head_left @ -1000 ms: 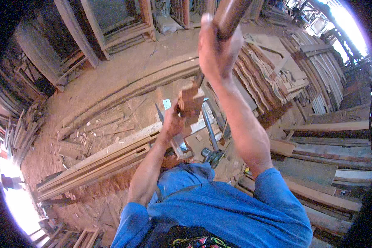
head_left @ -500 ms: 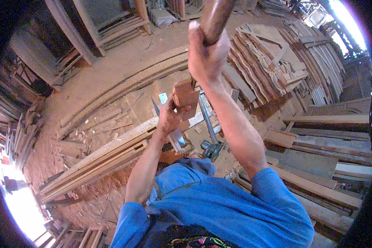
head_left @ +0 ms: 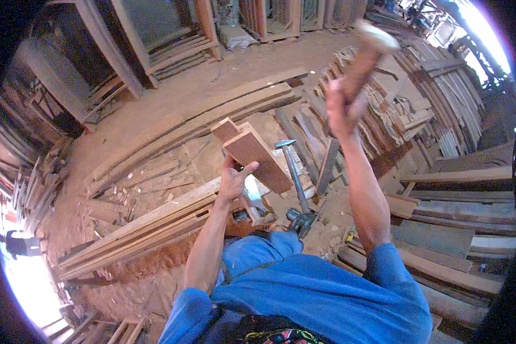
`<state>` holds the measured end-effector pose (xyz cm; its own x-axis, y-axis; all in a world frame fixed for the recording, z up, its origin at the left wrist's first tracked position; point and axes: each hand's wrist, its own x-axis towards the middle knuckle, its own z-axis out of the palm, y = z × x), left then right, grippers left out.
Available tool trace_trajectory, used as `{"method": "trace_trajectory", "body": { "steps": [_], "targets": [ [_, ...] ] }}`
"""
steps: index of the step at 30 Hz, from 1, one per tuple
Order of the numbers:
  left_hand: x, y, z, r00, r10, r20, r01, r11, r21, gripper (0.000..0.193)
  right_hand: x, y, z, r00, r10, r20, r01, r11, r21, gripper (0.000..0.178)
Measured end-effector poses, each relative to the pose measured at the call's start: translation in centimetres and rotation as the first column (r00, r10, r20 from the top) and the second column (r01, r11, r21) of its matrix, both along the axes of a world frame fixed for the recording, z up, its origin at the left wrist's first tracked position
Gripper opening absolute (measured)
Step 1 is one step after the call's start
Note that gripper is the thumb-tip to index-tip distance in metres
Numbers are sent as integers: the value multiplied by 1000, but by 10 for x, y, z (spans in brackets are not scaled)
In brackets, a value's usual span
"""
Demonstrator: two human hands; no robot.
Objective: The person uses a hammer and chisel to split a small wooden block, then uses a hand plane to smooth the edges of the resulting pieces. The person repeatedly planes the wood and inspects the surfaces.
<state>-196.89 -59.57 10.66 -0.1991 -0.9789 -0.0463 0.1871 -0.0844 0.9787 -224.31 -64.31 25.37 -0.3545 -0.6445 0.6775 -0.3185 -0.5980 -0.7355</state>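
One bare left hand (head_left: pixel 233 184) is gripping a stepped, reddish-brown wooden piece (head_left: pixel 261 163) near the centre of the view, its thumb pressing against the near face while the other fingers are curling behind, mostly out of sight. At two o'clock, the bare right hand (head_left: pixel 344 113) is wrapping its fingers around a round, brown wooden tool handle (head_left: pixel 362 71) with a pale, blunt end, well apart from the wood; blur is hiding the tool's lower end. Good handling is probably depending on a steady left wrist, a thumb lying clear of the edges, and a right arm moving free of the left. At three o'clock from the wood, a dark-handled hammer with a blue-grey metal head (head_left: pixel 294 175) is possibly hampering low movement, and at six a pale, shiny flat blade (head_left: pixel 254 195) is crowding the left hand. At five o'clock, a dark, chunky power tool (head_left: pixel 301 221) is resting; at eight, long, grooved tan timbers (head_left: pixel 137 232) are stretching outward.
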Motion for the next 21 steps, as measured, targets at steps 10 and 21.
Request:
{"method": "trace_trajectory", "body": {
  "steps": [10, 21],
  "targets": [
    [99, 34, 28, 918, 365, 155, -355, 931, -87, 55, 12, 26, -130, 533, 303, -790, -141, 952, 270, 54],
    [186, 70, 13, 598, 730, -330, -740, 661, 121, 54, 28, 37, -301, 150, 439, -886, -310, 872, 379, 36]
  ]
}}
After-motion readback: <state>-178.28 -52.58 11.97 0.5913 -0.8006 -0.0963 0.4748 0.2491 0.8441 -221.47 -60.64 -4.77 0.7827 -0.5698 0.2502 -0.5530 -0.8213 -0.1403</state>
